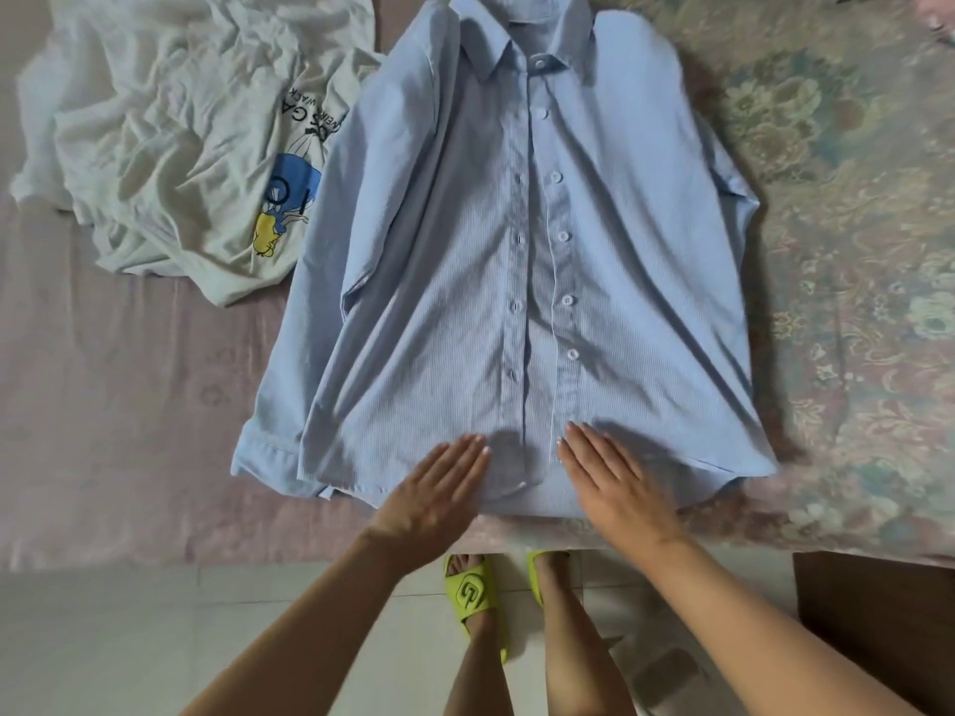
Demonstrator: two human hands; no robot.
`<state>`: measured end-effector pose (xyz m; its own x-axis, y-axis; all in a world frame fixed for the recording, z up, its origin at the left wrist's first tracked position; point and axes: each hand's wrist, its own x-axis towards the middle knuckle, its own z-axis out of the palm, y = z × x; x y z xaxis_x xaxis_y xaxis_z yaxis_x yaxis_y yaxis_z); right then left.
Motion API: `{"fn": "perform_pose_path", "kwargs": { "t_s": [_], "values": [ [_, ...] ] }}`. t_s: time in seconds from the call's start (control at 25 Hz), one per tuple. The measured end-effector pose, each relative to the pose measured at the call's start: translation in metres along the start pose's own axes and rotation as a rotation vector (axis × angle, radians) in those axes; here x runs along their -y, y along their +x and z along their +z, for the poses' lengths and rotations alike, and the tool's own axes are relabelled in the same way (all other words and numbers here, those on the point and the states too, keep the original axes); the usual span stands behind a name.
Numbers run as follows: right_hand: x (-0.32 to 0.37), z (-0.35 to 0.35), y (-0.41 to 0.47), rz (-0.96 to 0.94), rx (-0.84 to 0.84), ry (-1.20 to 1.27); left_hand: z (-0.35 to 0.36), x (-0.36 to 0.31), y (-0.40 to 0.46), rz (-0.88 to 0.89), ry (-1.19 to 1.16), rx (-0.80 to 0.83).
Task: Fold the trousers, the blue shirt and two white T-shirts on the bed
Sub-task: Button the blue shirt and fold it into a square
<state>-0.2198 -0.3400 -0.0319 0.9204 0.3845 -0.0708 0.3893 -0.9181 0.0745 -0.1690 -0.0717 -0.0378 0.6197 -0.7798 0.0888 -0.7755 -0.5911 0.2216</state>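
2 flat, open-fingered hands, left hand (436,488) and right hand (615,483), press blue shirt (517,261).

The blue shirt (517,250) covers part of the white T-shirt (181,136), hiding its print's right side. The shirt's collar is cut off at the far edge.

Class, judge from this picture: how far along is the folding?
Done: nothing folded in view. In hand: blue shirt lies flat, both sleeves folded in; left hand and right hand press its hem. Left: folding it, plus the crumpled white T-shirt. Trousers unseen.
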Motion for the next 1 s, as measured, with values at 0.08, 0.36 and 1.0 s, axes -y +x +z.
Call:
{"fn": "perform_pose_path", "kwargs": {
  "t_s": [0.08, 0.36, 1.0],
  "values": [
    [0.012, 0.007, 0.025, 0.023, 0.039, 0.066, 0.019, -0.011, 0.019, -0.012, 0.013, -0.005],
    [0.004, 0.007, 0.033, -0.016, -0.025, 0.173, 0.023, -0.014, 0.018, 0.055, 0.076, 0.028],
    [0.009, -0.010, 0.044, 0.236, -0.126, 0.390, 0.015, -0.035, 0.048, -0.195, -0.085, -0.170]
  ]
}}
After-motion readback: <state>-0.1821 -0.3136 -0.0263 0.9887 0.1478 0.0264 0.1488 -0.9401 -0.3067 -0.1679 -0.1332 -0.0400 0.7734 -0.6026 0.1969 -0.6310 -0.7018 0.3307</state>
